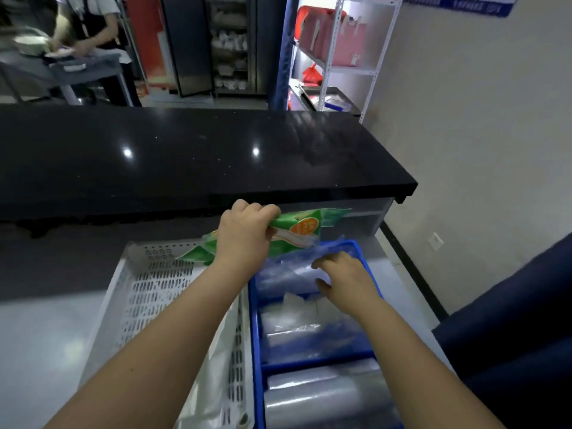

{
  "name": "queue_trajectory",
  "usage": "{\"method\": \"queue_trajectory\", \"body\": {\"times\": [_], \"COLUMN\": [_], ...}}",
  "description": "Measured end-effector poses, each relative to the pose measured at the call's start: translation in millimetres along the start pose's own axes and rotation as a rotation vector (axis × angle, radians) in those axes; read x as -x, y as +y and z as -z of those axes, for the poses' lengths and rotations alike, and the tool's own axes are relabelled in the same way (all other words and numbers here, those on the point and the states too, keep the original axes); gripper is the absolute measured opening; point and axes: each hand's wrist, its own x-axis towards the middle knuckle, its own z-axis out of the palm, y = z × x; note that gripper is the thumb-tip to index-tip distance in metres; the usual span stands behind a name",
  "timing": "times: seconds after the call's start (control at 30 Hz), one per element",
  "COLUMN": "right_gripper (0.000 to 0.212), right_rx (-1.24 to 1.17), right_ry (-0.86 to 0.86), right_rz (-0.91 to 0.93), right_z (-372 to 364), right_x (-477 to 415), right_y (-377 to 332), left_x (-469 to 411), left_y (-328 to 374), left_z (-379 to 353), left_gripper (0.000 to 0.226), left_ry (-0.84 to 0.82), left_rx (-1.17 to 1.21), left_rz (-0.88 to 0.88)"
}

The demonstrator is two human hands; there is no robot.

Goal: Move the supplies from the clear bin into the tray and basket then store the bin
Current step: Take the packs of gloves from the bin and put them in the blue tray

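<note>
My left hand (244,233) grips a green and orange packet (297,230) and holds it above the far ends of the white perforated basket (148,292) and the blue tray (253,320). My right hand (343,277) rests on clear plastic bags (284,274) in the tray's far compartment, fingers spread over them. The tray's nearer compartments hold more clear plastic packs (309,332) and rolls (322,397). A white plastic bag (210,373) lies in the basket's near right part. I see no clear bin.
A black counter (185,156) runs across just beyond the basket and tray. A grey worktop (37,335) carries both. A wall stands to the right, a dark blue seat (510,335) at lower right. White shelving (340,57) and another person (89,29) are far behind.
</note>
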Motion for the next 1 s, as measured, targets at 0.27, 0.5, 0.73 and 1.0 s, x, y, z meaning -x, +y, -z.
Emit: {"method": "queue_trajectory", "body": {"times": [0.27,0.5,0.73,1.0], "right_gripper": [0.045,0.047,0.063,0.034], "right_rx": [0.044,0.094,0.010,-0.077], "right_ry": [-0.231,-0.531,-0.678,-0.560], "right_rz": [0.257,0.309,0.292,0.288], "right_z": [-36,-72,-71,-61], "right_x": [-59,-88,-91,-80], "right_y": [30,29,33,30], "left_x": [-14,-13,-8,0], "left_y": [16,24,16,11], "left_z": [-18,-31,-36,-33], "left_gripper": [0.029,0.031,0.032,0.032], "left_ry": [0.037,0.022,0.031,0.042], "left_rx": [-0.054,-0.117,-0.080,-0.053], "left_rz": [0.117,0.213,0.252,0.255]}}
